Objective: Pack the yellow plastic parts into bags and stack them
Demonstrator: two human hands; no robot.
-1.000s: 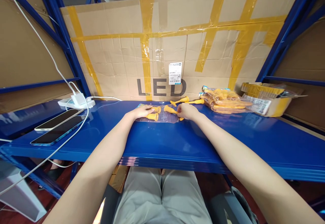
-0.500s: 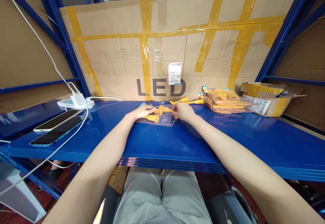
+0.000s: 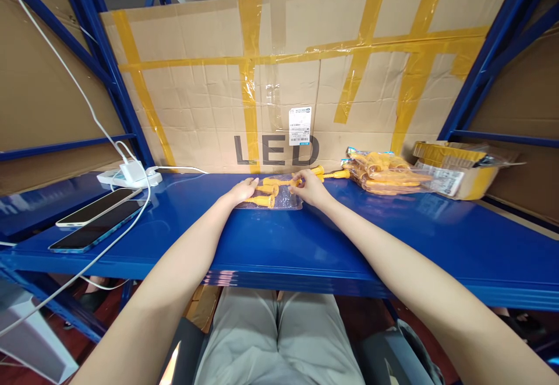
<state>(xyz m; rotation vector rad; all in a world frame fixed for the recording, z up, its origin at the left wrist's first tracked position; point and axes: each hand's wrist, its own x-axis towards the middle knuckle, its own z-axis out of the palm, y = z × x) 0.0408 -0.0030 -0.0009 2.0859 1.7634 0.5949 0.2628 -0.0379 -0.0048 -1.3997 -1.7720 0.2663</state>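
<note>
Left hand (image 3: 243, 191) grips the clear bag (image 3: 288, 202), fingers nearly closed, probably for steadiness; right hand (image 3: 312, 188) pinches one yellow piece (image 3: 299, 182).

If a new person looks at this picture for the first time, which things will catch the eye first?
Probably the big cardboard sheet standing behind the blue surface, with its yellow tape and large letters "LED". Next, the bright yellow pieces with the clear bag, between the left hand and the right hand. The heap of bagged orange-yellow items at the right also stands out.
</note>
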